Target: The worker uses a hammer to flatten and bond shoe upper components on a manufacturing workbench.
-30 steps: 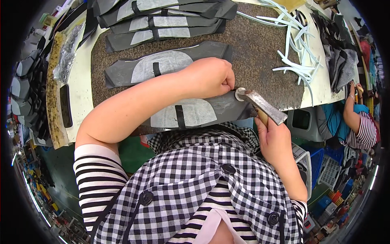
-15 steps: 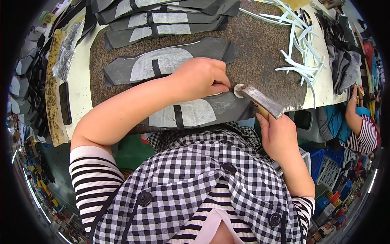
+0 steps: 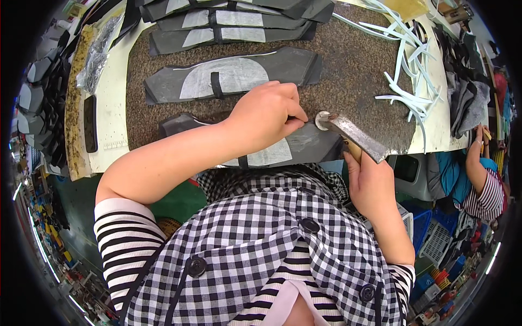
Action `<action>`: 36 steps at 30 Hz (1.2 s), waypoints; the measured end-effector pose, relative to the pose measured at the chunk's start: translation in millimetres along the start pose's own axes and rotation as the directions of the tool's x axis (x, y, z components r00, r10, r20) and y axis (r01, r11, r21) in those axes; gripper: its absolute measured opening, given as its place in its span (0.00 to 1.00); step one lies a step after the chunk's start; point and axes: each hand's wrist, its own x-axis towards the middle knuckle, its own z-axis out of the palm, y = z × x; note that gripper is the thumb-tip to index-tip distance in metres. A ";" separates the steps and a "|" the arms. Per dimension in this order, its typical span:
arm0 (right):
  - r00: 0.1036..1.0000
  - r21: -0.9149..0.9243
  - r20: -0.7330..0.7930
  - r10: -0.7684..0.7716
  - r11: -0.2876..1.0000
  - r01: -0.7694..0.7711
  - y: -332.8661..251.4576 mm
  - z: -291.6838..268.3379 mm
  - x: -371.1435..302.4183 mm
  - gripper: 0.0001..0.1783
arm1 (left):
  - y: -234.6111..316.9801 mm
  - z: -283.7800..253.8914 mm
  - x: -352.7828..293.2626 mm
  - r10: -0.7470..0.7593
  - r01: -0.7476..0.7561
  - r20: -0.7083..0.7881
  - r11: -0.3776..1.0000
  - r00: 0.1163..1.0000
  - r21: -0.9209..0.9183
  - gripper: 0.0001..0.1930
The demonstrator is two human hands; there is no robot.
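Observation:
A dark grey, flat cut piece (image 3: 321,142) with a pale grey patch and a short black strap lies along the table's near edge. At its far edge the fingers of my left hand (image 3: 269,111) are pinched together, and my forearm crosses over its left part. My right hand (image 3: 374,182) grips a hammer (image 3: 359,138) by its wooden handle. The hammer's round face rests on or just above the piece, close to the left fingertips; which of the two I cannot tell. Farther off lies a similar piece (image 3: 283,65), flat and untouched.
More grey pieces (image 3: 234,35) overlap at the back on the brown textured mat (image 3: 359,54). Loose pale strips (image 3: 405,76) lie tangled on the right. A dark phone-like slab (image 3: 90,124) sits at the left edge. Another person's arm (image 3: 474,168) shows at far right.
The view has shifted slightly, so the table's things appear a little to the right and higher. My left fingertips stay near the hammer face, which remains low over the piece.

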 end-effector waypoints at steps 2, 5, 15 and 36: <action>1.000 0.006 0.021 0.009 1.000 -0.010 -0.3 -1.3 -0.9 0.13 | 2.2 3.7 -4.1 0.043 -0.044 -0.025 0.999 0.999 -0.017 0.10; 0.992 0.034 -0.078 -0.101 0.994 0.104 -2.9 -5.8 7.5 0.11 | 16.5 2.5 -8.9 0.125 -0.141 0.080 0.956 0.989 0.256 0.12; 0.999 0.032 0.030 0.016 0.999 -0.017 -4.6 2.6 9.2 0.12 | 9.8 -9.3 -8.3 -0.237 0.267 0.190 0.953 0.953 -0.146 0.12; 0.992 0.085 0.051 -0.114 0.990 0.109 -20.8 11.9 12.2 0.11 | 7.5 -32.3 -49.2 0.164 -0.211 0.178 0.933 0.970 0.292 0.12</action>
